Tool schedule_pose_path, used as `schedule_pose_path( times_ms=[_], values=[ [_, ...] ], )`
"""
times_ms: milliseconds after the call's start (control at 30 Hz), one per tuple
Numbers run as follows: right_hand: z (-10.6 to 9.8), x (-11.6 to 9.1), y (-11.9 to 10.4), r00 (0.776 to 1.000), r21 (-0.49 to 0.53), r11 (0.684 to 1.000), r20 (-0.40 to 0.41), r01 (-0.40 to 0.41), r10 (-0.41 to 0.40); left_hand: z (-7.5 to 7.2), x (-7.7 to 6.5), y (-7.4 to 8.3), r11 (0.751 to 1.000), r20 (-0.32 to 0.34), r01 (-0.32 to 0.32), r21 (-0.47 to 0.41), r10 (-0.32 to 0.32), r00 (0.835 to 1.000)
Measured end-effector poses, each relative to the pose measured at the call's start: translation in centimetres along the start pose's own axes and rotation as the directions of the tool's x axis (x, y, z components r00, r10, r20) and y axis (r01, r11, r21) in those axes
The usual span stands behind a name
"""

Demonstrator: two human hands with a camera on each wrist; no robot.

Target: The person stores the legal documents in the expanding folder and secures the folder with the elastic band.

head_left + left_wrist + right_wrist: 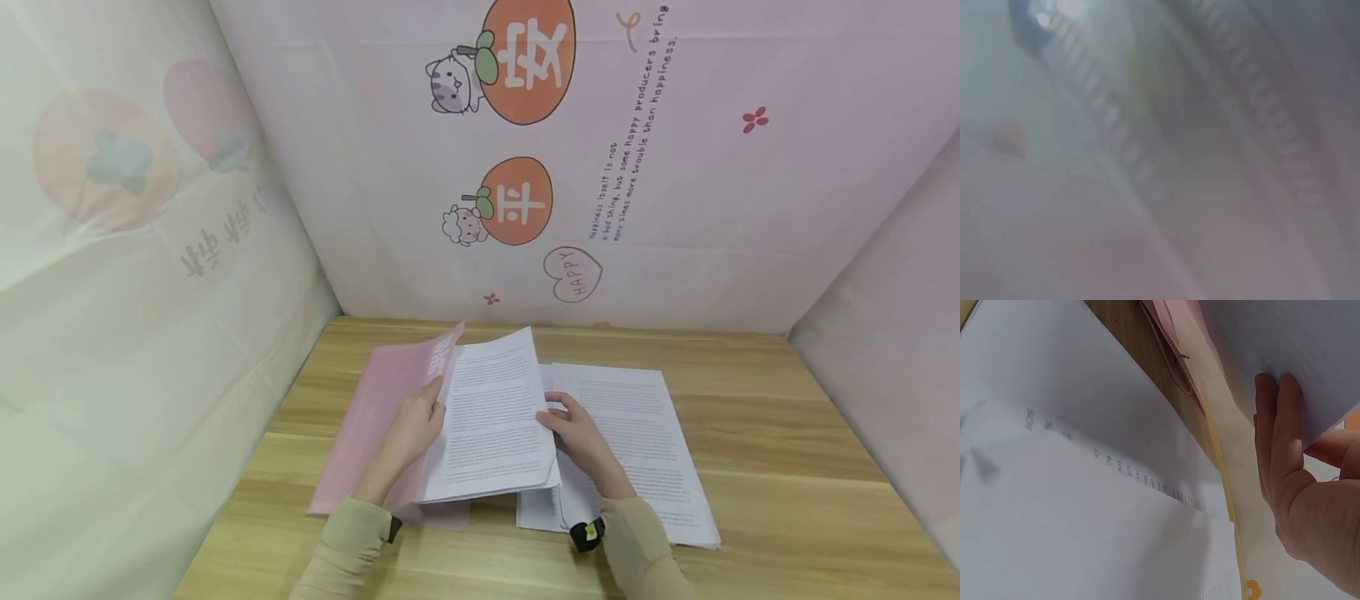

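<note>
On the wood-grain table [787, 467], the work looks partway along: the pink folder [360, 417] has its cover raised and the held stack of printed sheets [491, 417] is up against it, while the loose pile of printed sheets [637, 450] lies outside, to the right. Whether that pile is finished with or left to handle, I cannot tell. The folder, at the left, is smooth and partly see-through, its upper corner curling up, with white lettering near that edge. The held stack tilts above the table between folder and pile, white, dense with small print, its lower right corner slightly fanned. The right hand [576, 429] pinches the stack's right edge, thumb in front, fingers behind; the left hand [413, 427] appears to grip the folder's edge, some fingers hidden and its wrist view too blurred to help.
</note>
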State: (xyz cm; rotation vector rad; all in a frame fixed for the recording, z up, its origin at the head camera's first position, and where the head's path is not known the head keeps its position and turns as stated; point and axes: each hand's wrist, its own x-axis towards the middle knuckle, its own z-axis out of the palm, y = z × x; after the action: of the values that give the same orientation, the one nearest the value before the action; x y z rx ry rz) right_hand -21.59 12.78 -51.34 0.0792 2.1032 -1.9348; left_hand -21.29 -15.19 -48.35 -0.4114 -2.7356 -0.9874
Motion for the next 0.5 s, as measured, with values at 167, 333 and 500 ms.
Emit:
schedule_pose_path(
  times_ms=[167, 333, 500],
  values=[
    [0.12, 0.12, 0.08, 1.000, -0.005, 1.000, -0.003, -0.002, 0.002, 0.06, 0.02, 0.05, 1.000, -0.008, -0.002, 0.006, 0.002, 1.000],
    [0.23, 0.07, 0.00, 1.000, 0.008, 1.000, -0.007, 0.007, -0.007, 0.12, 0.08, 0.08, 1.000, -0.004, 0.003, 0.024, -0.003, 1.000],
    [0.36, -0.09, -0.10, 1.000, 0.021, 1.000, -0.005, 0.009, -0.009, 0.14, 0.01, 0.09, 1.000, 0.004, 0.009, 0.019, -0.009, 1.000]
  ],
)
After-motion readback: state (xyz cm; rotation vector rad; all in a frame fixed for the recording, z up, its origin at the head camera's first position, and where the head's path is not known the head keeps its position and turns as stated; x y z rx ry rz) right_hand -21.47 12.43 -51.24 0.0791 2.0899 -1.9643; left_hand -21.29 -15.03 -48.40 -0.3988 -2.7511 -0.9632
